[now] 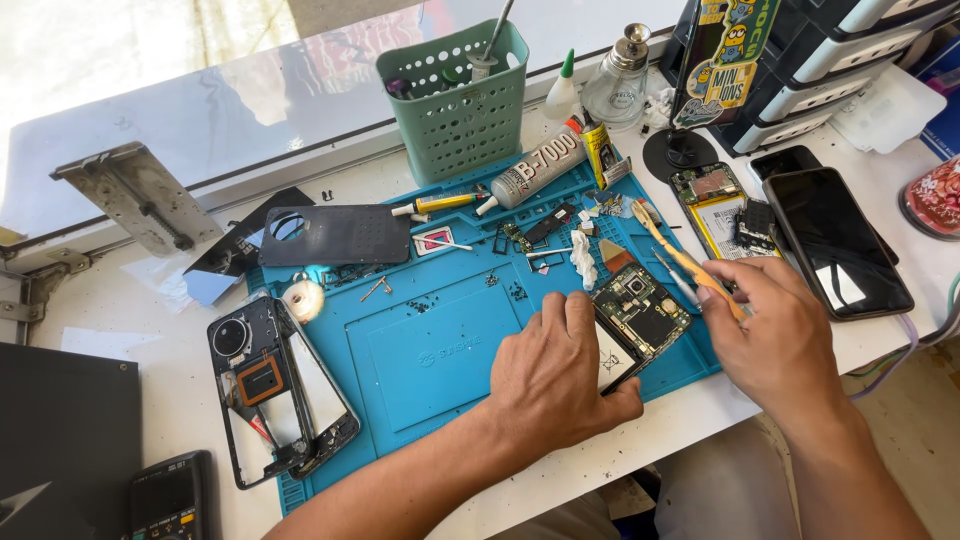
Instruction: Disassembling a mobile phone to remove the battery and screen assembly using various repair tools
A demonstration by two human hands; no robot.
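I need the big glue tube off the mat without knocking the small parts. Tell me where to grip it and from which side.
Grip the glue tube around its broad grey body, probably from above, fingers across its width. It lies flat and slanted on the blue mat, nozzle toward the yellow pen-like tool, rear end by the green basket. The mid-body looks clearest; loose parts sit just below it.

A white worktop (120, 300) carries a blue silicone repair mat (440, 350). Directly on the worktop lie a bare phone frame (275, 400) overlapping the mat's left edge, a green perforated basket (460, 110), a glass bottle (615, 85), two dark phones (835, 245) at the right, a multimeter (170, 500) and a metal bracket (140, 200).
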